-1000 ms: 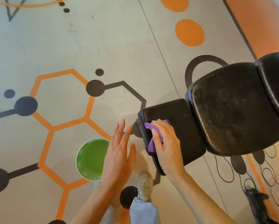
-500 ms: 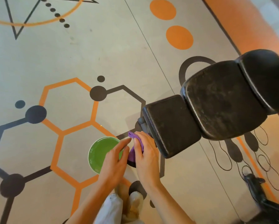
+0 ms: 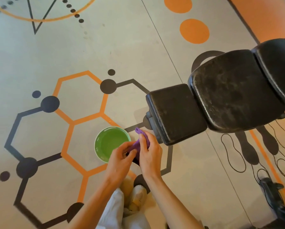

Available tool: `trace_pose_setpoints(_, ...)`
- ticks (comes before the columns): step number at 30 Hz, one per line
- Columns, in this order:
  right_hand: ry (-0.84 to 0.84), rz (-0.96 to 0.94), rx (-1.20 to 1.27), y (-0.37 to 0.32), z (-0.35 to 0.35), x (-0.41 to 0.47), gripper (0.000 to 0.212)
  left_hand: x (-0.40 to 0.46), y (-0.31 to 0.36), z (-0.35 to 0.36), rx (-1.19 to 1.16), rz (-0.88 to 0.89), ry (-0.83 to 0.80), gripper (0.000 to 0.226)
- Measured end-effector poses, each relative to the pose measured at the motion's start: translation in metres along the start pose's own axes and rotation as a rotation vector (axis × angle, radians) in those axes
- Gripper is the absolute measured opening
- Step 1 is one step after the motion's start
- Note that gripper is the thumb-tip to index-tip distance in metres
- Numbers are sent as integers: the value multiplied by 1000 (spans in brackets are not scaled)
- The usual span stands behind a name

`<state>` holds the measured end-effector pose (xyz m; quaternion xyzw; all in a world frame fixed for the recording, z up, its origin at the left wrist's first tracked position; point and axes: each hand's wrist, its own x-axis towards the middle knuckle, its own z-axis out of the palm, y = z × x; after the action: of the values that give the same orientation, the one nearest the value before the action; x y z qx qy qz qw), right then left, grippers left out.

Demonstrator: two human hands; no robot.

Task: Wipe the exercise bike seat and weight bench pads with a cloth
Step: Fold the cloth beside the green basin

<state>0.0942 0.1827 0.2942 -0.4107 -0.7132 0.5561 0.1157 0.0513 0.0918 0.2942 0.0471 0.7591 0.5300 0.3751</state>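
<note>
Both hands gripped the purple cloth (image 3: 141, 142) between them, clear of the bench and just beside the green bowl (image 3: 112, 143) on the floor. Right hand (image 3: 149, 156) closed around its upper part; left hand (image 3: 122, 158) pinched the lower end with curled fingers. By my judgement, wiping was unfinished: the small pad (image 3: 175, 113) looked cleaner, while the large pad (image 3: 234, 90) showed dusty smears. No bike seat was in view.

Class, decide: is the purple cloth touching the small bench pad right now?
Apart. The head view shows floor between the purple cloth, held in both hands, and the small bench pad.
</note>
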Motion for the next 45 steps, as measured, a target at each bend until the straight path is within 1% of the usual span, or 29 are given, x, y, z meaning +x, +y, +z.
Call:
trace_pose_setpoints(2, -16, 14, 18, 9, 1, -3, 21, 0, -7, -3, 15, -22, 34, 27)
trace_pose_setpoints(5, -32, 46, 18, 21, 3, -4, 25, 5, -15, -9, 51, -40, 58, 33)
trace_pose_setpoints(7, -36, 60, 7, 30, 4, -2, 24, 13, -23, -14, 82, -44, 77, 38)
trace_pose_setpoints(9, -55, 82, -15, 41, 7, 4, 23, 26, -32, -21, 110, -52, 110, 38)
trace_pose_setpoints(11, -77, 105, -39, 54, 9, 11, 23, 40, -44, -26, 105, -99, 142, 31)
trace_pose_setpoints(12, -79, 113, -55, 62, 11, 15, 24, 48, -51, -29, 99, -139, 164, 31)
trace_pose_setpoints(15, -66, 114, -155, 88, 16, 27, 24, 73, -73, -37, 120, -204, 218, 43)
trace_pose_setpoints(17, -72, 141, -225, 109, 22, 36, 25, 90, -90, -42, 121, -222, 210, 45)
trace_pose_setpoints(19, -95, 206, -238, 131, 31, 46, 26, 107, -109, -47, 124, -261, 192, 49)
trace_pose_setpoints(23, -205, 377, -242, 173, 49, 62, 40, 139, -150, -54, 126, -318, 138, 59)
trace_pose_setpoints(25, -212, 381, -270, 195, 58, 69, 36, 153, -174, -54, 131, -304, 115, 58)
trace_pose_setpoints(27, -192, 353, -312, 218, 67, 77, 27, 165, -199, -52, 168, -264, 105, 55)
trace_pose_setpoints(30, -191, 288, -375, 253, 80, 88, 16, 180, -226, -46, 292, -212, 86, 50)
trace_pose_setpoints(32, -241, 278, -444, 272, 86, 93, 25, 189, -241, -40, 392, -178, 56, 45)
trace_pose_setpoints(34, -266, 304, -512, 288, 90, 96, 29, 196, -254, -34, 458, -190, 46, 40)
trace_pose_setpoints(36, -261, 343, -559, 303, 93, 97, 28, 201, -265, -30, 487, -206, 54, 36)
trace_pose_setpoints(40, -263, 403, -613, 324, 99, 95, 27, 207, -280, -23, 533, -198, 42, 37)
trace_pose_setpoints(45, -277, 393, -633, 344, 108, 98, 19, 214, -292, -19, 557, -184, 50, 39)
